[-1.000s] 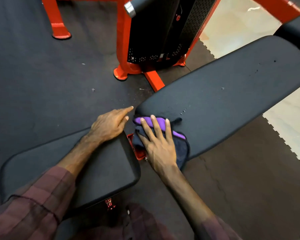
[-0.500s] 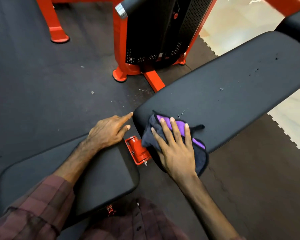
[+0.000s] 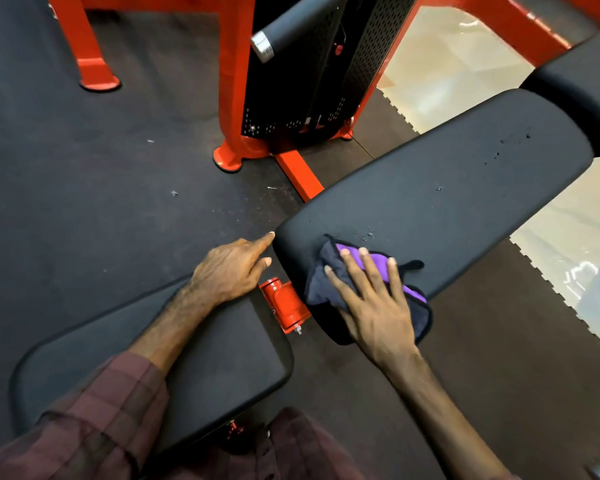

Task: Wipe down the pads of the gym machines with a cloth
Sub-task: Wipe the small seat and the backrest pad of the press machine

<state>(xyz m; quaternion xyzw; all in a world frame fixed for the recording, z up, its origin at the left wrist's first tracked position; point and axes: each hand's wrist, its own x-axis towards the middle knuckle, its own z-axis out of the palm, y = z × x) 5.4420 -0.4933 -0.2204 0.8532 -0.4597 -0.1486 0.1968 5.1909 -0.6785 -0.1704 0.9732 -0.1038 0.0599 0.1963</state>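
A dark grey and purple cloth lies on the near end of the long black back pad of a bench. My right hand presses flat on the cloth with straight, spread fingers. My left hand rests on the far end of the black seat pad, its index finger reaching to the edge of the back pad. A red hinge bracket shows in the gap between the two pads. Small specks dot the back pad beyond the cloth.
An orange-framed machine with a black perforated weight-stack cover stands behind the bench, and an orange foot sits at far left. Dark rubber flooring surrounds the bench; pale tiled floor lies to the right. Another black pad is at the upper right.
My right hand has slid the cloth to the right along the near end of the back pad, uncovering the red hinge. My left hand has stayed on the seat pad.
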